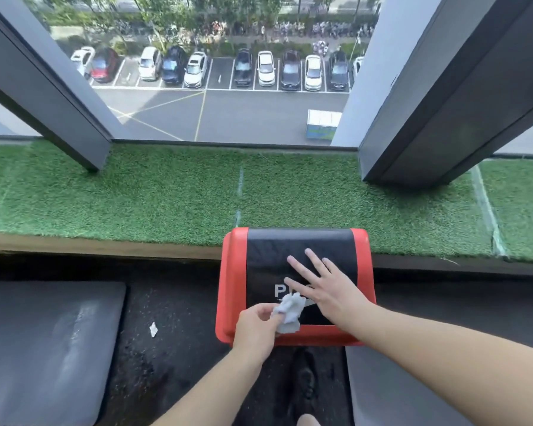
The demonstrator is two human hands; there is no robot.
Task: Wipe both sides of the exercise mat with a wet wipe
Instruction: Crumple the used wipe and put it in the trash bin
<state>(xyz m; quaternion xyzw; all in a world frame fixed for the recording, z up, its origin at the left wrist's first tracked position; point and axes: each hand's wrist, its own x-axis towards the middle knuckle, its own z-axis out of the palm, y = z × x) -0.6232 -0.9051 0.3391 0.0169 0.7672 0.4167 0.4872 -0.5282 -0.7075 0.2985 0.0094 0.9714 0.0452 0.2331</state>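
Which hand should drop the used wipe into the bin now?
The left hand: its fingers already pinch the crumpled wipe right over the red bin. The right hand lies flat on the black push flap, so it looks placed to open it.

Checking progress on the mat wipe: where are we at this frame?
Looks like disposal. Done, apparently: the grey mat at left shows a sheen, maybe damp from wiping; its underside is not visible. In hand: the left hand pinches a crumpled wipe at the red bin, while the right hand presses its black flap with straight fingers. Left: drop the wipe in.
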